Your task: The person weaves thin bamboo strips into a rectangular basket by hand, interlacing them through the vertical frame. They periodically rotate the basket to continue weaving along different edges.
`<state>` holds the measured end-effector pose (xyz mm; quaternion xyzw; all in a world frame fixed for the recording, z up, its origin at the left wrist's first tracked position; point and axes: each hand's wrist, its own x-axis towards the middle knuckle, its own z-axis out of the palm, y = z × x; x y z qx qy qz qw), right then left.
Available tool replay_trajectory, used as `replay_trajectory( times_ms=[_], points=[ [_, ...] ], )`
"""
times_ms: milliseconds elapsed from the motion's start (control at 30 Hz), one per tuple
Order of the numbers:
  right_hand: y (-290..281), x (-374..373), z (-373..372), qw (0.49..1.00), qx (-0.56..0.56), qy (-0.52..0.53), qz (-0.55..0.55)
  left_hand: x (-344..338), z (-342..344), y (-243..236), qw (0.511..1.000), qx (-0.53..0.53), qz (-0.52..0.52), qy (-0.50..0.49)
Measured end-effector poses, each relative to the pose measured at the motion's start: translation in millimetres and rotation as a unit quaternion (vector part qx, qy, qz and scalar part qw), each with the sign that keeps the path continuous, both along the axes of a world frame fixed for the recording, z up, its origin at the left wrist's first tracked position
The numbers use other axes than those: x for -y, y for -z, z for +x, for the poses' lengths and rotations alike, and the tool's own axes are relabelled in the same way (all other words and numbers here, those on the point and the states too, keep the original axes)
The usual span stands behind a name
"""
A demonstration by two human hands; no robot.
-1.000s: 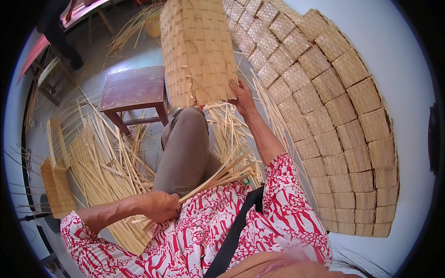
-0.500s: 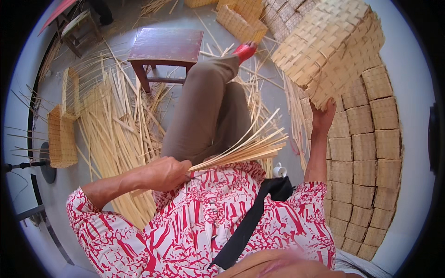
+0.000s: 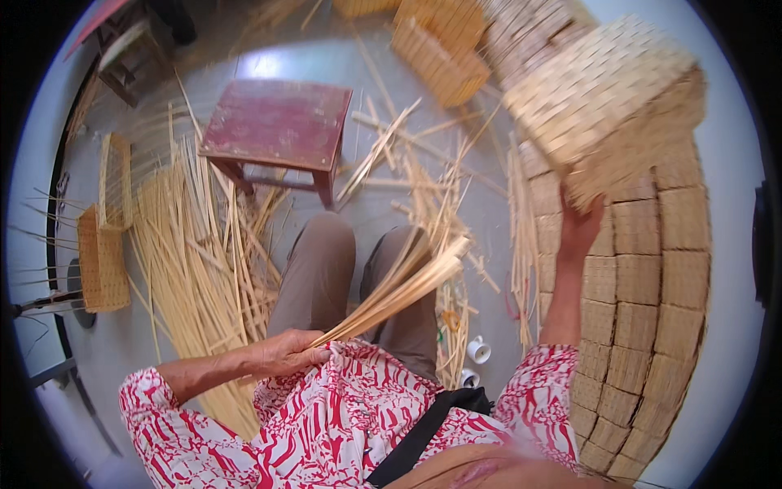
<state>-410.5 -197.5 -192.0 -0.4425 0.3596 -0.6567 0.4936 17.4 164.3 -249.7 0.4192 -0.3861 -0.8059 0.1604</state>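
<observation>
My left hand (image 3: 297, 352) is closed on the end of a bundle of pale bamboo strips (image 3: 391, 295), low in front of my body. The strips fan out to the right above my lap. Out at the right, my right hand (image 3: 581, 213) grips the lower corner of a box-shaped woven basket (image 3: 603, 98). The basket is tilted, one broad woven side turned upward, and its lower part hides some of my fingertips. Below it, rows of stacked woven baskets (image 3: 639, 277) run along the right wall.
A dark red wooden stool (image 3: 277, 126) stands ahead of my knees. Loose strips (image 3: 183, 261) cover the floor at left. Unfinished baskets (image 3: 103, 265) stand at far left, and open baskets (image 3: 440, 61) lie at the back. Two small white cup-like things (image 3: 479, 350) are beside my right thigh.
My raised leg has come down, so both knees now sit side by side. The basket has moved right with my right hand. My left hand and the strips have dropped lower in the view.
</observation>
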Motion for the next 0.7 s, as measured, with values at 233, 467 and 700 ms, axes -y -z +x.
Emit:
replay_trajectory(
  times_ms=[233, 467, 700],
  points=[
    [-20.9, 72.9, 16.5, 0.953, 0.208, -0.209, 0.074, 33.0, 17.0, -12.2, 0.990, -0.052, 0.071, 0.106],
    [-71.4, 74.9, 59.2, 0.955, -0.260, 0.078, 0.118, 86.7, 26.8, -18.9, 0.979, -0.118, 0.155, 0.064],
    [-135.9, 95.2, 67.9, 0.972, 0.120, 0.027, 0.201, 89.8, 32.2, -79.3, 0.984, -0.051, 0.168, -0.018]
  ],
)
